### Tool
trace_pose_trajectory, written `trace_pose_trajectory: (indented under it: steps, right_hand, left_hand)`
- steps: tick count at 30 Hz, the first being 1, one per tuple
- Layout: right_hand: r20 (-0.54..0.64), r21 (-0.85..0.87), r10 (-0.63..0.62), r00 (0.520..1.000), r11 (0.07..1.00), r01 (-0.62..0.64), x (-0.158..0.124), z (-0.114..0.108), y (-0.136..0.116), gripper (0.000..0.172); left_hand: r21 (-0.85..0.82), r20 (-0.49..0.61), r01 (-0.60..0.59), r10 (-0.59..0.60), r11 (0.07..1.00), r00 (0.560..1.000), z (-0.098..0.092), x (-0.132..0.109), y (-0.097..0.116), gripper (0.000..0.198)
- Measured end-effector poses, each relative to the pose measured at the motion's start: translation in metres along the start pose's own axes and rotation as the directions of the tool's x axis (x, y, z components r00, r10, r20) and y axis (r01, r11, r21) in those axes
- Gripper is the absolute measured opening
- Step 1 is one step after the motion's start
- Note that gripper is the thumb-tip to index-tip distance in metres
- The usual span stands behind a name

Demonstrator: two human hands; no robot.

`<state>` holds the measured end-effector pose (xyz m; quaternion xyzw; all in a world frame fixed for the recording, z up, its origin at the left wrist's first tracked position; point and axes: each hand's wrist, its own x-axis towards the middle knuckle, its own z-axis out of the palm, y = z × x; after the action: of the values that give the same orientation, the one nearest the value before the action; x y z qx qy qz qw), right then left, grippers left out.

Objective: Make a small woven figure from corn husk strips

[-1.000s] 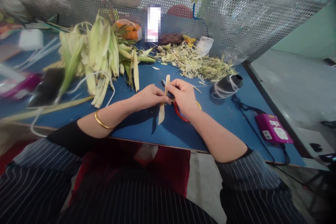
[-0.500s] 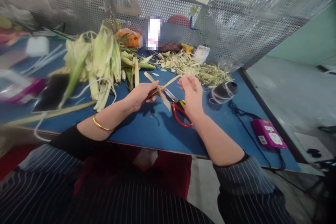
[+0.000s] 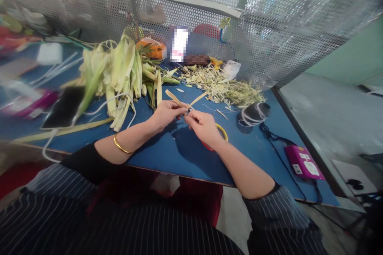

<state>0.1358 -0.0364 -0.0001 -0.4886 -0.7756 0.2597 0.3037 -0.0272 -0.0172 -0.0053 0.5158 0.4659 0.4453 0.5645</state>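
Near the middle of the blue table, my left hand (image 3: 166,114) pinches the crossing point of some dry, pale corn husk strips (image 3: 198,98). Two strip ends fan upward from the fingers. My right hand (image 3: 203,126) is closed against the same spot, its thumb and fingertips touching those of my left. The lower part of the strips is hidden by my hands. Beneath my right hand lie scissors with red and yellow handles (image 3: 223,132), mostly covered.
Corn husks (image 3: 122,67) are heaped at the left, beside a dark phone (image 3: 64,105) on a white cable. Husk scraps (image 3: 221,83) lie at the back. A black spool (image 3: 254,114) and a purple power box (image 3: 303,162) stand at the right. A perforated metal screen (image 3: 203,8) rises behind.
My right hand has come left and down to meet my left hand at the husk strips, covering more of the scissors. The view has shifted slightly.
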Motion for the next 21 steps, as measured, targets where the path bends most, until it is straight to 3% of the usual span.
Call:
trace_pose_trajectory:
  steps: [4, 8, 10, 13, 16, 18, 21]
  right_hand:
    - [-0.010, 0.089, 0.063, 0.998, 0.994, -0.061, 0.001, -0.004, -0.003, 0.033]
    - [-0.146, 0.222, 0.160, 0.976, 0.967, -0.125, 0.007, -0.008, 0.005, 0.041]
    - [-0.175, 0.387, 0.232, 0.957, 0.910, -0.149, 0.011, -0.008, 0.011, 0.036]
    - [-0.108, 0.626, 0.312, 0.944, 0.759, -0.179, 0.014, -0.008, 0.016, 0.027]
    - [-0.123, 0.692, 0.339, 0.933, 0.703, -0.164, 0.014, -0.008, 0.016, 0.019]
    - [-0.145, 0.696, 0.348, 0.926, 0.701, -0.155, 0.014, -0.009, 0.016, 0.018]
    - [-0.157, 0.683, 0.344, 0.926, 0.715, -0.150, 0.015, -0.011, 0.017, 0.020]
  left_hand:
    - [-0.079, -0.018, 0.036, -0.037, 0.996, 0.999, -0.001, 0.001, 0.003, 0.014]
    - [-0.127, 0.052, 0.158, -0.153, 0.979, 0.987, -0.005, 0.001, 0.009, 0.026]
    - [-0.105, 0.100, 0.187, -0.177, 0.977, 0.979, -0.005, -0.001, 0.010, 0.029]
    - [-0.043, 0.185, 0.218, -0.206, 0.975, 0.961, -0.001, -0.004, 0.011, 0.031]
    - [-0.003, 0.250, 0.247, -0.239, 0.969, 0.938, -0.001, -0.005, 0.012, 0.042]
    - [0.012, 0.249, 0.227, -0.223, 0.974, 0.943, -0.002, -0.005, 0.013, 0.049]
    - [0.033, 0.151, 0.147, -0.151, 0.989, 0.977, -0.006, -0.005, 0.014, 0.046]
